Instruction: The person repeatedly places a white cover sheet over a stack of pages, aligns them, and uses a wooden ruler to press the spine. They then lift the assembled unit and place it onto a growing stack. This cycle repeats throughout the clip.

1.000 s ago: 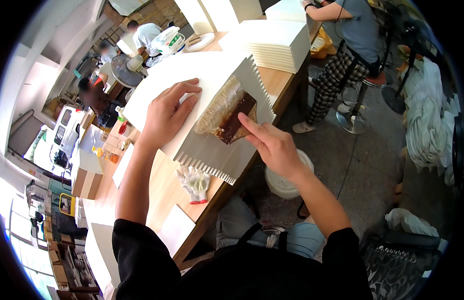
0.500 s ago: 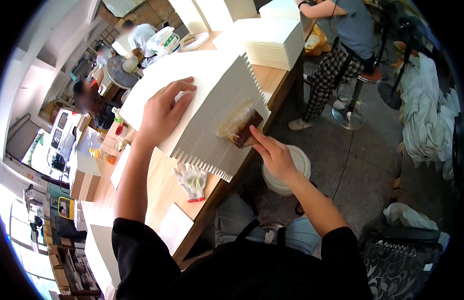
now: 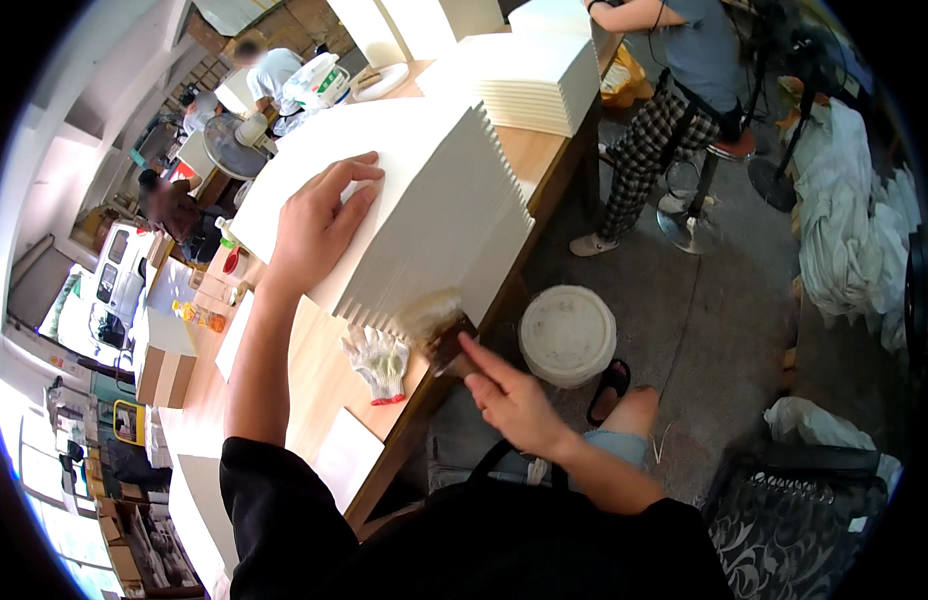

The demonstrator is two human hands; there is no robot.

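A stack of white sheets or boards (image 3: 434, 215) lies on the wooden table, its grey-white layered side turned toward me and its edges stepped like teeth. My left hand (image 3: 319, 225) rests on its top face, thumb apart from the fingers, holding nothing. In my right hand (image 3: 519, 405) is a wide flat brush (image 3: 446, 338) with pale bristles and a brown band. The bristles are at the lower near corner of the layered side, slightly blurred. Just beside the brush, a white knitted work glove (image 3: 377, 368) with a red cuff lies on the table (image 3: 309, 385).
A round white bucket (image 3: 567, 335) stands on the floor right of the table edge. Another stack of white boards (image 3: 529, 85) sits farther along the table. A person in checked trousers (image 3: 649, 150) stands beyond it, near a stool (image 3: 729, 148). Bottles (image 3: 199, 316) stand at left.
My right hand has drawn the brush down and left along the layered side, from its middle to the near lower corner. My left hand stays on the stack.
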